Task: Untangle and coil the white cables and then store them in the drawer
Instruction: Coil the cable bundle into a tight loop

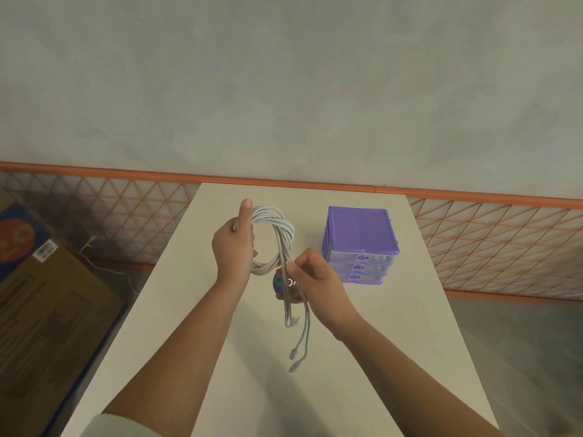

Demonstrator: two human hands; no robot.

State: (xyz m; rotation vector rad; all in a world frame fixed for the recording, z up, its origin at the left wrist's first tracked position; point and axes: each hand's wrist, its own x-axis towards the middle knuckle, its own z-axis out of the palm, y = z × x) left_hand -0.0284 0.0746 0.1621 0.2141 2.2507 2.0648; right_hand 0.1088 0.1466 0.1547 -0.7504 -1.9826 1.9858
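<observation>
- The left hand [233,247] grips the white cables [271,238] as a loop held up above the desk [220,357], thumb raised along the far side, probably to keep the turns from springing apart.
- The right hand [310,277] pinches the loose strands where they leave the loop; the plug ends dangle toward the near edge, likely so the tails can be wound on.
- The purple drawer unit [359,244] stands just right of the hands, all drawers closed, so storing appears not yet begun.
</observation>
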